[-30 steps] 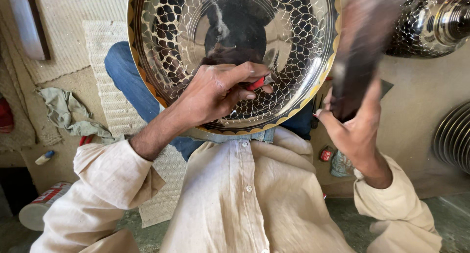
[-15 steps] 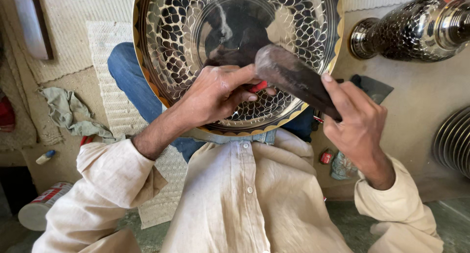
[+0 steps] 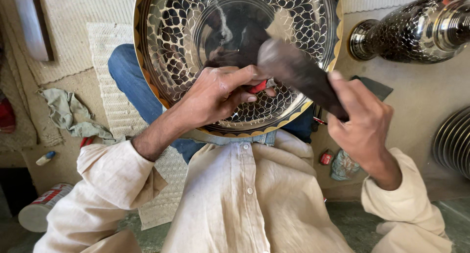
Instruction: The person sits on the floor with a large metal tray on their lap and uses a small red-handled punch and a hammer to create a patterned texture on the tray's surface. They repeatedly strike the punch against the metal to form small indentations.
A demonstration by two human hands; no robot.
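Left hand (image 3: 215, 96) curled against the face of a large round metal tray (image 3: 235, 57), grip clenched on a small red-handled tool (image 3: 258, 86), only its red end showing between thumb and fingers. Tray propped on the lap, tilted toward the camera: polished, mirror-bright, engraved with a fish-scale pattern in dark lines, a plain round centre, a scalloped golden rim. Just right of that grip, right hand (image 3: 364, 125) grasping a dark, blunt mallet (image 3: 298, 74), fingers wrapped round its lower end, smooth head blurred and lying over the tray close to the red tool. Cream, creased shirt sleeves (image 3: 112, 179) below both grips, blue jeans (image 3: 129, 81) under the tray.

Up and right of the right grip, a shiny vase (image 3: 416, 32) lying on its side, same dark engraved pattern. Lower right, ribbed metal discs (image 3: 453, 140) stacked edge-on. Below the right grip, on the floor, a small red cap-shaped thing (image 3: 326, 158) beside a bluish crumpled pouch (image 3: 344, 166). Left of the left grip, a woven pale mat (image 3: 105, 52), a greenish crumpled rag (image 3: 68, 113), and far down left a white cylindrical can (image 3: 41, 209) with a red band on its label, lying on its side.
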